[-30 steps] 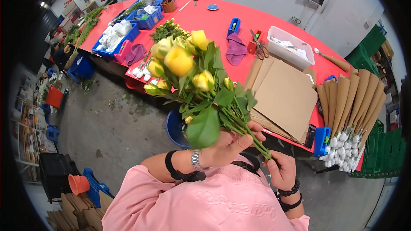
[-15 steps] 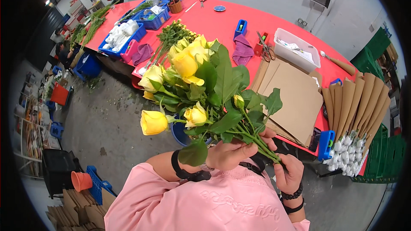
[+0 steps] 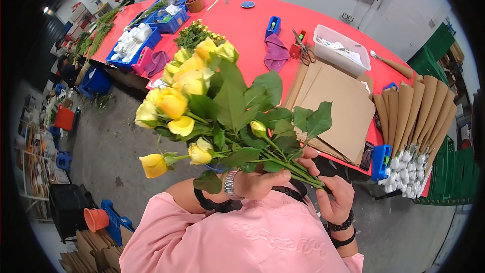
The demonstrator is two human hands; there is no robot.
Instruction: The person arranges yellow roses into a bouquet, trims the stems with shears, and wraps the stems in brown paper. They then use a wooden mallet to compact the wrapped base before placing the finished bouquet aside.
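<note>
At the red bench [image 3: 230, 30], the yellow rose bunch [image 3: 227, 114] is gripped by its stems [image 3: 303, 174] in the left hand [image 3: 260, 184] and lower down in the right hand [image 3: 337, 199], seemingly to keep them gathered.

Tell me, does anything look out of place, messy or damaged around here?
One yellow rose juts out at the lower left of the bunch, apart from the other blooms. Green scraps litter the floor near a blue bin. The brown sheets on the red table are unevenly stacked.
</note>
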